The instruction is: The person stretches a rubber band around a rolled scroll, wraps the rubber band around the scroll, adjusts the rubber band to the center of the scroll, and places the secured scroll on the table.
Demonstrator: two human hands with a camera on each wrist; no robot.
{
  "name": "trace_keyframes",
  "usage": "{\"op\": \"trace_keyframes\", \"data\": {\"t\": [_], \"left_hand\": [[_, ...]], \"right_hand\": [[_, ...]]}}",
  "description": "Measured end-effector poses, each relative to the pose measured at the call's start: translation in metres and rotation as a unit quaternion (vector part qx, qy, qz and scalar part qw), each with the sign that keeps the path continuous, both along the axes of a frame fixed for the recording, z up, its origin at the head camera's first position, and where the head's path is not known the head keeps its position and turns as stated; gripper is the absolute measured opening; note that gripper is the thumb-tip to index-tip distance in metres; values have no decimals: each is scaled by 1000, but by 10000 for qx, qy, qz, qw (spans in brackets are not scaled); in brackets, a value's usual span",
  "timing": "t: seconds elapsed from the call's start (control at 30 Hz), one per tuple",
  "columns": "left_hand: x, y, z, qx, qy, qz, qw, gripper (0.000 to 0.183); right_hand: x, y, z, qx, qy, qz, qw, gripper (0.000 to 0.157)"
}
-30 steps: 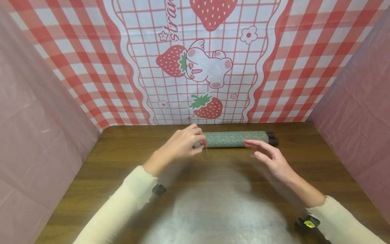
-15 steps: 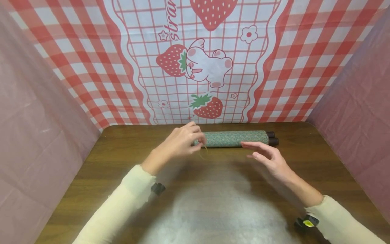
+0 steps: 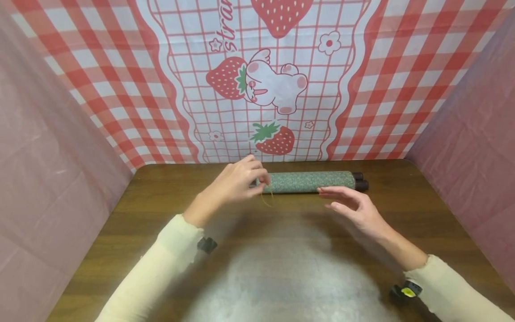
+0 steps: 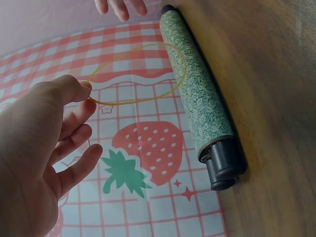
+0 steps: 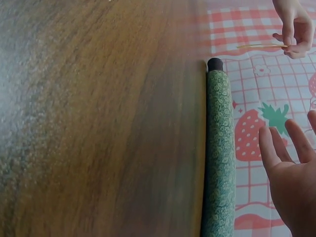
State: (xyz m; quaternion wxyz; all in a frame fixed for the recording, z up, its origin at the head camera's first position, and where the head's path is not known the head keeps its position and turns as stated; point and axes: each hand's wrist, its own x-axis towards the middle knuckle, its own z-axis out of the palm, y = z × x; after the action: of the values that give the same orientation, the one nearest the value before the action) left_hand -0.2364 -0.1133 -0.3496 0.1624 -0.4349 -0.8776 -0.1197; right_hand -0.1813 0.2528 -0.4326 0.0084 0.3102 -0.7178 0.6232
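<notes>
One thin band [image 4: 123,103] in a light pinch, apart from the patterned roll [image 3: 310,182]

The left hand [image 3: 241,181] holds the yellowish band between thumb and finger at a single spot, so the grip is narrow; its other fingers are loosely bent. The loop hangs rounded and slack, near the left end of the roll but not around it. The right hand [image 3: 360,208] holds nothing, its fingers spread loosely, just in front of the roll's right part; it seems not to touch it.

The green roll lies along the far side of the table [image 3: 289,250], close to the strawberry-print cloth [image 3: 273,138], with paired dark ends [image 3: 363,185] jutting out.

Handling the band well probably means pinching close to its edge so the loop falls round rather than twisting. A second hold on the opposite side would spread it more evenly than one pinch can. The roll looks liable to turn or slide if nudged, so any steadying is best done gently, with flat fingers. A firm tug might snap something this thin, so a slow, even stretch seems wiser.
</notes>
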Motion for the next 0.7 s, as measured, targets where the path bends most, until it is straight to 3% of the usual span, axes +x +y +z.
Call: {"op": "trace_keyframes", "data": {"t": [0.43, 0.7], "left_hand": [[-2, -2, 1, 72, 31, -59, 10000, 7], [-3, -2, 1, 68, 50, -61, 9999, 6]], "right_hand": [[2, -4, -2, 229, 162, -309, 9991, 36], [0, -4, -3, 237, 279, -293, 9989, 30]]}}
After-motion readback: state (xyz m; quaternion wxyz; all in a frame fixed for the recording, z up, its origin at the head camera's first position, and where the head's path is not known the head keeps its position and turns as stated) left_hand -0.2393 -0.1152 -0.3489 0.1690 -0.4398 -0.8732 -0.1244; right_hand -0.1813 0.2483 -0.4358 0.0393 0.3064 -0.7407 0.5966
